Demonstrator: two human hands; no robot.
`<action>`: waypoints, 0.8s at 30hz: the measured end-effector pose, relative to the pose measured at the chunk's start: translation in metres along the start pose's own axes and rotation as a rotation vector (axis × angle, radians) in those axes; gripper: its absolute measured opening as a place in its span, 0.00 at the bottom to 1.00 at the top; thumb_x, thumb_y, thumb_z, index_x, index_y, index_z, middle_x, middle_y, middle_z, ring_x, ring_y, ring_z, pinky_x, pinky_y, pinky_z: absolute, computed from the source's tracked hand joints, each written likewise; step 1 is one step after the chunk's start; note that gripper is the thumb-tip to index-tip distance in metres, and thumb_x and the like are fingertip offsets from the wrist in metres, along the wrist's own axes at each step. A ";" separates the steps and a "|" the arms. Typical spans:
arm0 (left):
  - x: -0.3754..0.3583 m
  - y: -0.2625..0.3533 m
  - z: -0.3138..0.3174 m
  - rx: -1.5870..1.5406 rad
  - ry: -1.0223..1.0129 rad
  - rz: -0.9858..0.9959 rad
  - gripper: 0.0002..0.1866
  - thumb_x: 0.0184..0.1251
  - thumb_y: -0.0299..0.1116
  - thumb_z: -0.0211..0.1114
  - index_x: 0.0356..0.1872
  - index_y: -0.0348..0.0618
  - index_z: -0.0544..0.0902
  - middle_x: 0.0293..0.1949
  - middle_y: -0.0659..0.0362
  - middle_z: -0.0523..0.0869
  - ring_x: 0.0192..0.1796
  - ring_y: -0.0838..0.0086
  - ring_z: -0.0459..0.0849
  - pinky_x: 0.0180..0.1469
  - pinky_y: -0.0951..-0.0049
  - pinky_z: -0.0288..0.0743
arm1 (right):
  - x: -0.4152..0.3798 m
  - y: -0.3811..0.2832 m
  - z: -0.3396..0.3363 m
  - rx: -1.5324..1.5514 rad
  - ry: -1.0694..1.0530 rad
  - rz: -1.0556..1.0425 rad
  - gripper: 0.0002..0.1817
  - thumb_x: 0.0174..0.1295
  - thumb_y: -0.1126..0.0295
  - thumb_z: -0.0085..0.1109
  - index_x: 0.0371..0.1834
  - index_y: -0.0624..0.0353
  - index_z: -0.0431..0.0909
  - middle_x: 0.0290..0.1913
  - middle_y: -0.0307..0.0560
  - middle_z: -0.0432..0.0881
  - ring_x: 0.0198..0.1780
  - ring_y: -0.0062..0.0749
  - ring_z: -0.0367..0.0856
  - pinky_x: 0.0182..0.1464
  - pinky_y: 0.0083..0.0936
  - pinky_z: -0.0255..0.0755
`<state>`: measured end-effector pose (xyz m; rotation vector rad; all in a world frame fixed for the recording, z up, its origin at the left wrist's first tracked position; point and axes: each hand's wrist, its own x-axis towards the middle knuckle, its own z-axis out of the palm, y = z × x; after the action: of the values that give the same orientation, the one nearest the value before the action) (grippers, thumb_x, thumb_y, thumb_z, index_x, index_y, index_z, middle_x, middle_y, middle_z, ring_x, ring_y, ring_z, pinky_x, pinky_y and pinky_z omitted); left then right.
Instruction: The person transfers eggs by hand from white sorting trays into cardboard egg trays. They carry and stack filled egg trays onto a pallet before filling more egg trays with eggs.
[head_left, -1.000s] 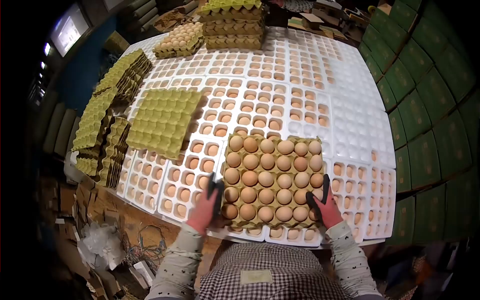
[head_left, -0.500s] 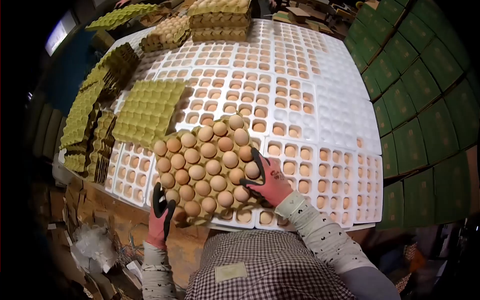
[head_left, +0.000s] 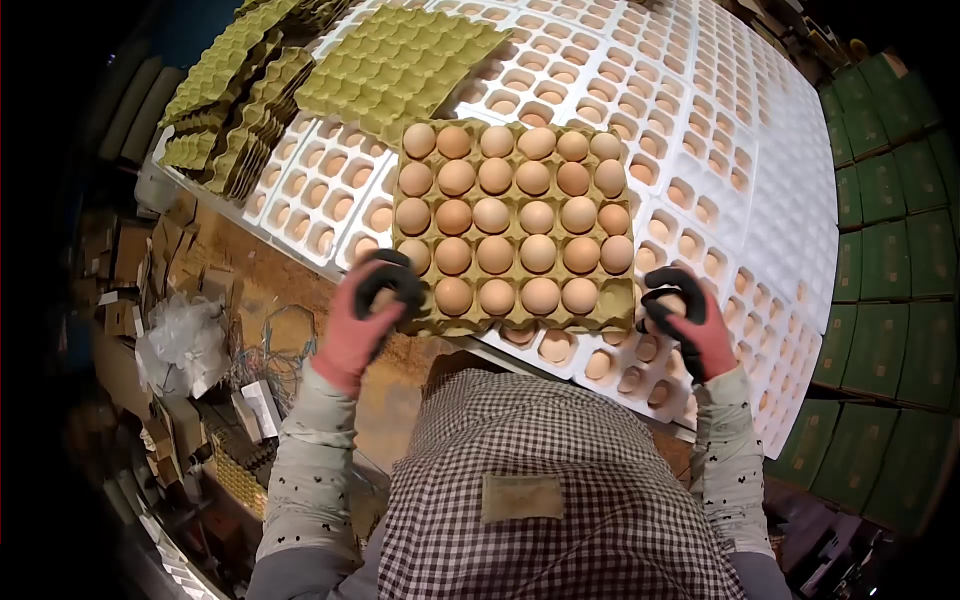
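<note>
A yellow-green pulp egg tray [head_left: 478,322] full of light brown eggs [head_left: 495,216] lies flat on the white foam trays in front of me. The front right pocket is bare. My left hand [head_left: 365,315], in a red and black glove, is closed around an egg [head_left: 383,299] beside the tray's front left corner. Just off the front right corner, my right hand [head_left: 692,325], gloved alike, has its fingers curled on another egg [head_left: 667,305], partly hidden by them. The front left pocket is hidden behind my left hand.
White foam trays [head_left: 652,203] with eggs in their pockets cover the table. An overturned pulp tray [head_left: 395,65] and stacked pulp trays [head_left: 235,110] are at the left. Green boxes [head_left: 870,330] are piled on the right. Cardboard and plastic wrap [head_left: 190,340] litter the floor at left.
The pulp tray, previously tilted between both hands, now lies straight and flat. Both hands have come off it to its sides and closed on eggs. My view has shifted too.
</note>
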<state>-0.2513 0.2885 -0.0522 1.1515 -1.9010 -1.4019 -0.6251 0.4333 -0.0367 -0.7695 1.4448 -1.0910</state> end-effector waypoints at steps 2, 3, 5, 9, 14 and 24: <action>0.005 0.013 0.032 0.753 -0.062 0.253 0.37 0.34 0.28 0.80 0.54 0.43 0.77 0.49 0.54 0.80 0.49 0.57 0.82 0.51 0.61 0.76 | 0.008 0.001 0.033 -0.875 0.018 -0.335 0.27 0.50 0.65 0.73 0.55 0.57 0.77 0.47 0.45 0.77 0.46 0.34 0.82 0.46 0.31 0.79; 0.003 0.020 0.045 0.903 -0.082 0.160 0.39 0.34 0.29 0.80 0.56 0.43 0.76 0.50 0.51 0.80 0.49 0.53 0.81 0.52 0.60 0.76 | 0.009 -0.003 0.052 -1.280 0.063 -0.356 0.30 0.46 0.62 0.75 0.55 0.54 0.77 0.47 0.46 0.78 0.45 0.38 0.83 0.46 0.34 0.78; 0.007 0.015 0.041 0.814 -0.113 0.204 0.40 0.35 0.30 0.80 0.58 0.43 0.74 0.54 0.52 0.79 0.52 0.54 0.81 0.52 0.59 0.76 | 0.017 0.003 0.064 -1.377 0.089 -0.395 0.29 0.43 0.59 0.75 0.51 0.50 0.77 0.46 0.47 0.77 0.43 0.43 0.82 0.43 0.37 0.77; 0.005 0.034 0.034 0.678 -0.110 0.244 0.33 0.44 0.35 0.76 0.57 0.50 0.77 0.58 0.46 0.74 0.49 0.52 0.81 0.48 0.59 0.77 | 0.015 -0.012 0.086 -1.146 0.064 -0.371 0.23 0.49 0.63 0.68 0.50 0.51 0.75 0.46 0.48 0.75 0.48 0.45 0.79 0.42 0.39 0.77; 0.017 0.045 0.082 1.018 -0.185 0.372 0.29 0.45 0.34 0.73 0.55 0.54 0.81 0.62 0.41 0.70 0.49 0.50 0.80 0.47 0.57 0.76 | 0.029 0.008 0.110 -1.444 0.058 -0.455 0.24 0.46 0.59 0.72 0.48 0.47 0.79 0.54 0.50 0.71 0.54 0.50 0.73 0.47 0.39 0.77; 0.086 0.061 0.086 -0.334 -0.310 -0.032 0.32 0.57 0.32 0.74 0.61 0.32 0.71 0.59 0.55 0.73 0.61 0.70 0.76 0.64 0.70 0.72 | 0.008 0.025 -0.100 -0.712 0.707 -0.216 0.30 0.53 0.57 0.70 0.62 0.48 0.76 0.57 0.52 0.75 0.55 0.51 0.77 0.56 0.40 0.74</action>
<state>-0.3842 0.2650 -0.0309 0.8453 -1.7546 -1.9198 -0.7219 0.4552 -0.0673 -1.1099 2.4691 -1.0583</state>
